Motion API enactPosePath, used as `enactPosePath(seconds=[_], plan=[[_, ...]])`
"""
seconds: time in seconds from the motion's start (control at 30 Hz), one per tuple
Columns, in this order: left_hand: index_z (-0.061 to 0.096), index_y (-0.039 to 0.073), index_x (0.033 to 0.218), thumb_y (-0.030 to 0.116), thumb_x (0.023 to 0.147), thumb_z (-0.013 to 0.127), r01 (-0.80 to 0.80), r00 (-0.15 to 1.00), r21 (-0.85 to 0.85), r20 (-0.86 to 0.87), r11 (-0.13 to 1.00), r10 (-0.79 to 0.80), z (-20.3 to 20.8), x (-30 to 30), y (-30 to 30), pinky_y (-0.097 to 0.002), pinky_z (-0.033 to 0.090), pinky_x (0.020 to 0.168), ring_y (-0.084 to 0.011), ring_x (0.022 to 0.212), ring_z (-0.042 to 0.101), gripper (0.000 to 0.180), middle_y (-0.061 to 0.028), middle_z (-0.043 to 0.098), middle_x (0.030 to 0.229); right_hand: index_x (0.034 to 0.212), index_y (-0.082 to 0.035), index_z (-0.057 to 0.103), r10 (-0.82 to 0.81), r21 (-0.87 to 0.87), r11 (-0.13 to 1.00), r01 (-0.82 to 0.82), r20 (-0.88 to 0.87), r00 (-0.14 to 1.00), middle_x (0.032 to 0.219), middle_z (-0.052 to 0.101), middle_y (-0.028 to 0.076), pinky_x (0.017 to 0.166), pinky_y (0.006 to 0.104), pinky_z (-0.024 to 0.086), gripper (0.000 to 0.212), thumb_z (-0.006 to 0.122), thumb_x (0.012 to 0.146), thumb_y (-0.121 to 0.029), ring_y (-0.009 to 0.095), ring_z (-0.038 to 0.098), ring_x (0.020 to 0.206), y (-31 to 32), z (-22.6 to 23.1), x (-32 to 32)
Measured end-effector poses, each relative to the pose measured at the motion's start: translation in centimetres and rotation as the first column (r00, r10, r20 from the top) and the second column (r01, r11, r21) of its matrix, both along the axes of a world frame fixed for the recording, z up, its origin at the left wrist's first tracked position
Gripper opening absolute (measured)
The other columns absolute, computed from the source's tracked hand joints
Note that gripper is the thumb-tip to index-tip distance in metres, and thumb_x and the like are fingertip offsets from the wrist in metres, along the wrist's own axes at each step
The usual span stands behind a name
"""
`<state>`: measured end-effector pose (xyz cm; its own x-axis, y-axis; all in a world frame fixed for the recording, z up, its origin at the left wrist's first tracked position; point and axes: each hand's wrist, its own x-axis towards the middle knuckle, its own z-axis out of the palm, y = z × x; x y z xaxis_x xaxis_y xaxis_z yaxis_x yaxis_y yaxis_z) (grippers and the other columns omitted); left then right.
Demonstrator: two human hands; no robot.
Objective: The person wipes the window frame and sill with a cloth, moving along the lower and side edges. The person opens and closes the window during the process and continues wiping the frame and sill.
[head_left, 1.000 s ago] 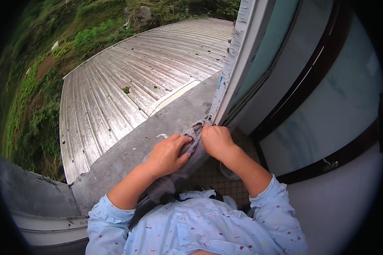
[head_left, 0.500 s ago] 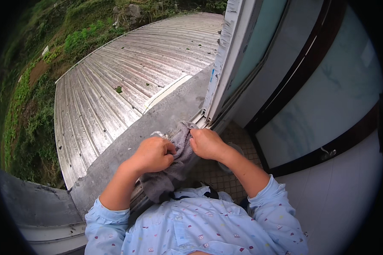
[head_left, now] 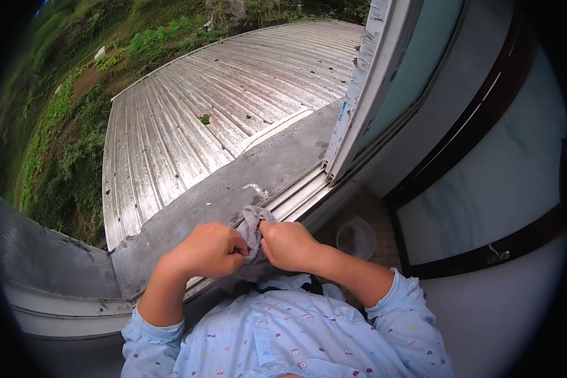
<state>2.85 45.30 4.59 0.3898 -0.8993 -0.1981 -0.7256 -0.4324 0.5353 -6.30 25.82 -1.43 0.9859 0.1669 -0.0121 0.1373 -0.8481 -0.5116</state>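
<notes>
Grey cloth sits bunched across the white window track, its crumpled upper end on the rails and its lower folds hanging on the track's room side, just in front of the person's body. The left hand is over the track at the cloth's left edge, its fingers bent inward and narrow, gripping the fabric. The right hand is on the room side of the track, close beside the left, with its fingers curled tight on the cloth's right edge; a narrow strip of fabric shows between the two hands. On the outer side of the track runs a grey concrete sill, with a small whitish scrap lying on it near the rails. Past the sill, farther out from the track, spreads a ribbed metal roof, and beyond that a green slope. At the track's right end stands a white window frame with ragged film along its outer edge. On the room side, below the track, a round translucent basin stands on the tiled floor, and farther right from the track is a dark-edged door.
</notes>
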Motion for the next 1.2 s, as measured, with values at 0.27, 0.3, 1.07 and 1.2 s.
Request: enactPosePath(seconds=[0.27, 0.3, 1.07, 1.2], plan=[[0.073, 0.000, 0.099, 0.004, 0.076, 0.065, -0.278, 0.947, -0.153, -0.208, 0.948, 0.244, 0.8, -3.3, 5.9, -0.0365, 0.053, 0.071, -0.0270, 0.077, 0.067, 0.025, -0.0152, 0.071, 0.088, 0.090, 0.003, 0.061, 0.230, 0.077, 0.971, -0.228, -0.016, 0.973, 0.078, 0.070, 0.024, 0.069, 0.0533, 0.055, 0.017, 0.060, 0.089, -0.013, 0.043, 0.070, 0.076, 3.3, 0.9, 0.5], [0.072, 0.000, 0.102, 0.004, 0.078, 0.067, -0.360, 0.916, -0.180, -0.257, 0.916, 0.309, 0.3, -3.7, 6.9, -0.0352, 0.053, 0.072, -0.0239, 0.079, 0.067, 0.025, -0.0143, 0.071, 0.090, 0.091, 0.003, 0.061, 0.240, 0.076, 0.968, -0.238, -0.016, 0.971, 0.078, 0.070, 0.024, 0.069, 0.0531, 0.054, 0.018, 0.061, 0.090, -0.015, 0.043, 0.070, 0.076, 3.4, 1.0, 0.5], [0.070, 0.002, 0.098, -0.002, 0.078, 0.080, -0.567, 0.174, -0.779, 0.202, 0.266, 0.964, 5.4, -12.2, 15.9, -0.0287, 0.047, 0.071, -0.0181, 0.078, 0.060, 0.023, -0.0068, 0.062, 0.086, 0.093, -0.007, 0.063, 0.346, 0.245, 0.729, -0.640, 0.675, 0.652, 0.079, 0.059, 0.009, 0.055, 0.0395, 0.047, 0.008, 0.069, 0.089, -0.005, 0.028, 0.061, 0.065, 11.0, 6.0, 6.9], [0.071, 0.004, 0.103, 0.006, 0.077, 0.086, -0.567, 0.300, -0.753, 0.189, 0.334, 0.935, 4.9, -12.9, 16.0, -0.0321, 0.048, 0.067, -0.0219, 0.073, 0.061, 0.031, -0.0084, 0.063, 0.085, 0.100, 0.000, 0.064, 0.195, 0.430, 0.615, -0.661, 0.730, 0.656, 0.088, 0.060, 0.011, 0.062, 0.0300, 0.048, 0.011, 0.064, 0.092, 0.006, 0.020, 0.059, 0.073, 9.9, 9.2, 9.4]])
